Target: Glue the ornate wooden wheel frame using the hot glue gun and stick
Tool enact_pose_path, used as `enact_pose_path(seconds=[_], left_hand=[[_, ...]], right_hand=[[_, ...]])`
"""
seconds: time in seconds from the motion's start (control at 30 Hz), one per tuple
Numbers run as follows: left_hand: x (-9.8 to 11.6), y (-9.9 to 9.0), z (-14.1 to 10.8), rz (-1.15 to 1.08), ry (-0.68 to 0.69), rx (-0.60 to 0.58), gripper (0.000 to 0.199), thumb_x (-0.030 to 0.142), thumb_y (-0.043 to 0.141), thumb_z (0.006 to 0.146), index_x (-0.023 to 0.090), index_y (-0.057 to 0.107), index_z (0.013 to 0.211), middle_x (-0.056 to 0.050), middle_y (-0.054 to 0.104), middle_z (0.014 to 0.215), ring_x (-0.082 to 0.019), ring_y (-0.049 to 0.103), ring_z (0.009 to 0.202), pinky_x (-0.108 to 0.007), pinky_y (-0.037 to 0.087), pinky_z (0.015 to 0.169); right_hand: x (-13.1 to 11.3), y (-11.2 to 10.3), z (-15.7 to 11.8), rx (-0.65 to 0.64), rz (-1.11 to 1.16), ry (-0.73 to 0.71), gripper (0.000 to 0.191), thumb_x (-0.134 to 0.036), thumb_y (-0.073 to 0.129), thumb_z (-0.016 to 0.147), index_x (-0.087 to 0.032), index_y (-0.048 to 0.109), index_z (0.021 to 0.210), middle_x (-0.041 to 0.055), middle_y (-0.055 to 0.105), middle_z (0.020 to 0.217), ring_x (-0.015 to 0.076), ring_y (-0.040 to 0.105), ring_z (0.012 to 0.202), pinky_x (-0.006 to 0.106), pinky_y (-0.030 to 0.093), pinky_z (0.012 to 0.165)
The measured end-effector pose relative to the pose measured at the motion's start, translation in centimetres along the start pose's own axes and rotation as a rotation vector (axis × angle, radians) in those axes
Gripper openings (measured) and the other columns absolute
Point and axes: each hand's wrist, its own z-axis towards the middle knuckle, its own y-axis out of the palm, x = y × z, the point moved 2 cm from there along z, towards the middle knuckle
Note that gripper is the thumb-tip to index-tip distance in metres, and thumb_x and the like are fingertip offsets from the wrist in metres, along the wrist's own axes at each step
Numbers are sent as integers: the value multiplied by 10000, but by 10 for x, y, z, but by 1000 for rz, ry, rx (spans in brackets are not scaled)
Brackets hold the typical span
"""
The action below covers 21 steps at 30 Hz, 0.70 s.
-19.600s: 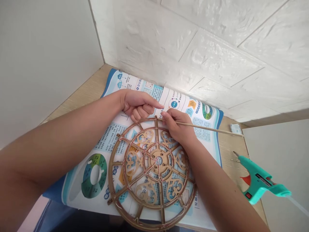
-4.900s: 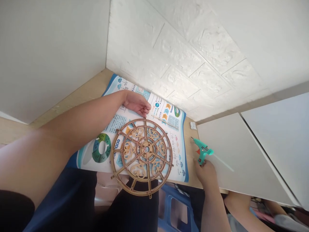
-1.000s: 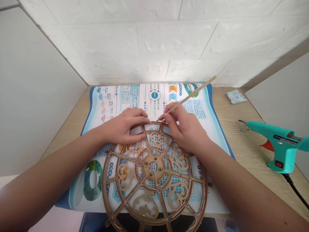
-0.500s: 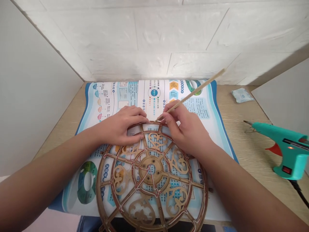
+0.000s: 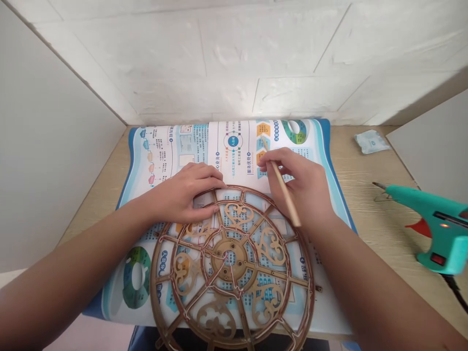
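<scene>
A round laser-cut wooden wheel frame [image 5: 228, 258] with spokes and scrollwork lies on a printed poster, and thin glue lines show along its joints. My left hand [image 5: 186, 192] rests on its upper rim, fingers curled over the wood. My right hand [image 5: 298, 183] sits just above the rim at the upper right, pinching a thin wooden stick [image 5: 283, 185]. That stick slants down across my fingers, and its lower end reaches over the wheel's rim.
The poster [image 5: 234, 146] lies on a light wooden table [image 5: 351, 161] against a white brick-textured wall [image 5: 219, 63]. A teal hot glue gun [image 5: 440, 234] with a black cord lies at the right. A small white packet [image 5: 371, 141] lies behind it.
My right hand has moved up and right, off the rim. The stick has swung from pointing up-right to slanting down toward the wheel. My left hand has stayed on the rim.
</scene>
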Motion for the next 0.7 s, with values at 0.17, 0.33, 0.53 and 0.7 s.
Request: enact_pose_path(seconds=[0.17, 0.33, 0.53, 0.7], left_hand=[[-3, 0, -2, -16, -15, -4, 330, 390, 627, 1002, 205, 694, 1268, -148, 689, 1324, -321, 633, 1231, -505, 442, 1081], [-7, 3, -3, -21, 23, 55, 346, 430, 624, 991, 192, 736, 1216, -150, 687, 1305, -323, 637, 1205, -505, 466, 1071], [0, 4, -5, 7, 21, 107, 351, 430, 614, 966, 182, 761, 1166, -161, 715, 1247, -334, 652, 1164, -510, 484, 1043], [2, 3, -8, -106, -24, 152, 358, 367, 564, 964, 171, 814, 1128, -164, 727, 1233, -330, 653, 1156, -511, 472, 1081]], right_hand=[[9, -3, 5, -60, -26, 81, 85, -252, 578, 987, -235, 662, 994, 80, 769, 1056, 258, 715, 927, 375, 566, 720], [-2, 2, -1, -311, 165, 49, 74, -252, 626, 937, -245, 580, 995, 70, 754, 1105, 244, 698, 948, 385, 543, 804], [-21, 1, -10, -476, 188, -11, 261, -197, 572, 814, -247, 601, 1068, 65, 749, 1154, 269, 696, 1025, 433, 535, 902], [-23, 2, -14, -511, 172, -44, 245, -237, 563, 816, -244, 613, 1056, 77, 749, 1136, 301, 696, 1073, 482, 535, 954]])
